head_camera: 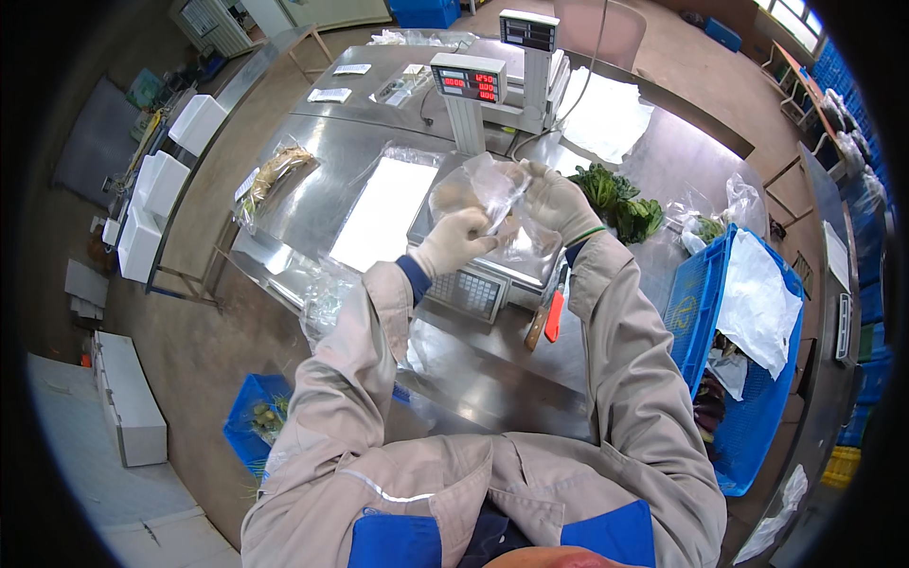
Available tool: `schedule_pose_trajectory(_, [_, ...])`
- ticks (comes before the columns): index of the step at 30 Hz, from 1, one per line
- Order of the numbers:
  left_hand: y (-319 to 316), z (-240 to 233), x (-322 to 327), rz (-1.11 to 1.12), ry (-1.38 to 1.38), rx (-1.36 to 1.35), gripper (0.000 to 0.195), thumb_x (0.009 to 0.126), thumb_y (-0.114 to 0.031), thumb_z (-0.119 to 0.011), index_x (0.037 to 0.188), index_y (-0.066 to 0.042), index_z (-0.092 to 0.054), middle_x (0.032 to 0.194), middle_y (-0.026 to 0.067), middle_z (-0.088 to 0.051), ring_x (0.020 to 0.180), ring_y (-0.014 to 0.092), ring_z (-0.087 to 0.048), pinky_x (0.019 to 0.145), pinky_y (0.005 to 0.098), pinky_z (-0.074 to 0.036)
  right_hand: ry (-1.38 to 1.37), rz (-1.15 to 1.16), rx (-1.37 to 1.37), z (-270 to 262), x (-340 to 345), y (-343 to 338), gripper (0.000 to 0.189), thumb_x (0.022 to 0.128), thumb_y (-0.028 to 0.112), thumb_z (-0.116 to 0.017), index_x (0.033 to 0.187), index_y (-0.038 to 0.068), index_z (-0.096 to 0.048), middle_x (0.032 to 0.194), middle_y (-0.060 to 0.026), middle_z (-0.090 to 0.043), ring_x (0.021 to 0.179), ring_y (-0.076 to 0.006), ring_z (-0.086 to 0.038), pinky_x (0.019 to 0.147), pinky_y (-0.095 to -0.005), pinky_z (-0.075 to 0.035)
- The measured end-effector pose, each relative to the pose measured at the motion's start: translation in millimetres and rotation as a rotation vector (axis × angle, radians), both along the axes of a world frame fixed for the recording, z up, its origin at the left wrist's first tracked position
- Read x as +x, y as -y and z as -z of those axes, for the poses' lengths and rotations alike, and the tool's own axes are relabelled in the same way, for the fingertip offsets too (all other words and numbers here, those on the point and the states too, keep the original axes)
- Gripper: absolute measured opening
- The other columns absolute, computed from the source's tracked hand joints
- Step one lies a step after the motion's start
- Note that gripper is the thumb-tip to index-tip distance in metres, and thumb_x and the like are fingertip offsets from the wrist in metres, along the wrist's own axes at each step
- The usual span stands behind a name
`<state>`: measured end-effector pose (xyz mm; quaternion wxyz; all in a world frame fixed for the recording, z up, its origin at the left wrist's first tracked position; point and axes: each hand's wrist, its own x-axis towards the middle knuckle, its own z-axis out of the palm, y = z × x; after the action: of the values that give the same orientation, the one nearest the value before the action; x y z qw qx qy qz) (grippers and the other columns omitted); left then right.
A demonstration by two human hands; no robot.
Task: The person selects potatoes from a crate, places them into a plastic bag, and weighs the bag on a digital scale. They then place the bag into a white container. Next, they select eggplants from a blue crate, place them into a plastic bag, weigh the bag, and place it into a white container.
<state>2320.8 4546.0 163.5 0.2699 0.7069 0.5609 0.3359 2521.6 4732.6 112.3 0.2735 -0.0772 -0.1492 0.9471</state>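
Observation:
Both my hands wear pale gloves above the metal pan of a digital scale. My left hand has its fingers closed on the near left side of a clear plastic bag. The bag's gathered upper part is gripped by my right hand. Brownish produce shows through the plastic, its kind unclear. Lit red digits show on the scale's raised display. To the right of my right hand lie leafy greens. A wooden-handled tool and a red-handled tool lie beside the scale.
Left of the scale lies a stack of white sheets, with a bagged root vegetable farther left. A blue plastic crate stands at the right, holding white paper and dark produce. A second scale display rises behind.

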Motion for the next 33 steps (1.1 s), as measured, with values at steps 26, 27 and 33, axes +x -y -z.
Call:
schedule_pose_trajectory(26, [-34.4,-15.3,12.2,-0.242,0.2,-0.303,0.027,0.101,-0.015,-0.062,0.123,0.0,-0.065,0.104,0.004,-0.068,0.09,0.011,-0.064,0.078,0.0253,-0.052,0.573,0.097,0.648,-29.8,-0.3,41.8,0.024,0.094,0.006,-0.067,0.117,0.001,-0.071,0.1,-0.0064,-0.07,0.083,-0.0147,-0.067,0.075,-0.0286,-0.056])
schedule_pose_trajectory(27, [-27.5,-1.0,-1.2,-0.208,0.527,-0.334,0.027,0.103,-0.016,-0.059,0.123,0.001,-0.065,0.103,0.004,-0.068,0.088,0.011,-0.063,0.078,0.0257,-0.053,0.663,0.137,0.691,-25.4,-1.5,41.4,0.024,0.094,0.007,-0.068,0.117,0.001,-0.071,0.099,-0.0063,-0.069,0.082,-0.0148,-0.067,0.074,-0.0287,-0.056])
schedule_pose_trajectory(33, [-9.1,59.8,-7.5,-0.622,1.583,-0.223,0.026,0.11,-0.023,-0.049,0.116,-0.001,-0.062,0.092,0.0032,-0.063,0.084,0.016,-0.063,0.087,0.0378,-0.059,0.947,0.456,0.406,12.2,7.6,50.2,0.029,0.092,0.014,-0.071,0.118,0.001,-0.071,0.101,-0.01,-0.072,0.089,-0.0182,-0.069,0.08,-0.0301,-0.057])
